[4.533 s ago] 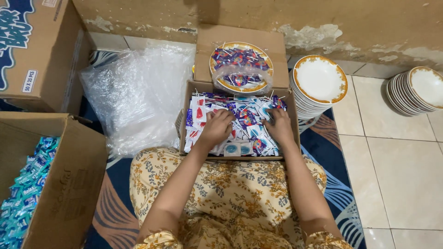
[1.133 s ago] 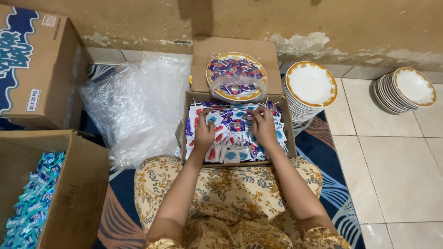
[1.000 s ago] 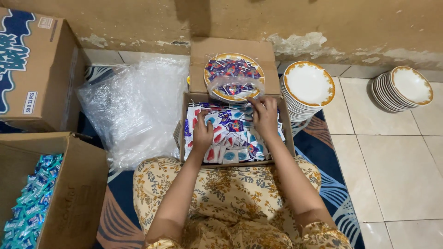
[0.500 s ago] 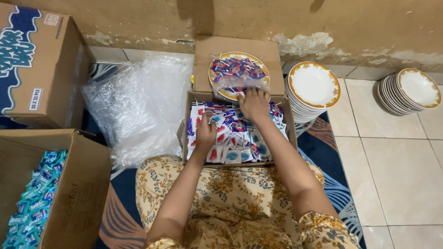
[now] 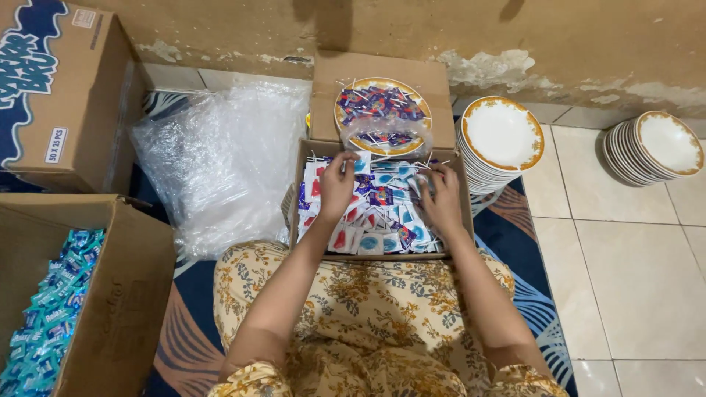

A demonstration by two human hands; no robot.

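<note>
An open cardboard box [image 5: 293, 220] rests on my lap, full of small wrapped candies [image 5: 382, 220] in red, blue and white, with thin white sticks. My left hand [image 5: 337, 185] lies over the box's far left part, its fingers pinched on candies near the far edge. My right hand [image 5: 443, 200] lies over the far right part, fingers curled down into the candies. Just beyond the box, on its back flap, a gold-rimmed plate [image 5: 382, 110] holds purple wrapped candies. A clear plastic bag [image 5: 386, 138] with sticks drapes over the plate's near rim.
Two stacks of gold-rimmed white plates stand on the floor, one [image 5: 504, 136] beside the box and one [image 5: 654, 147] at far right. Crumpled clear plastic sheeting [image 5: 220, 162] lies to the left. An open carton [image 5: 125, 294] of blue sweets and a large closed carton [image 5: 66, 95] stand at left.
My right hand has drawn back from the plate's near rim into the box's right side. My left hand has slid forward to the box's far left edge.
</note>
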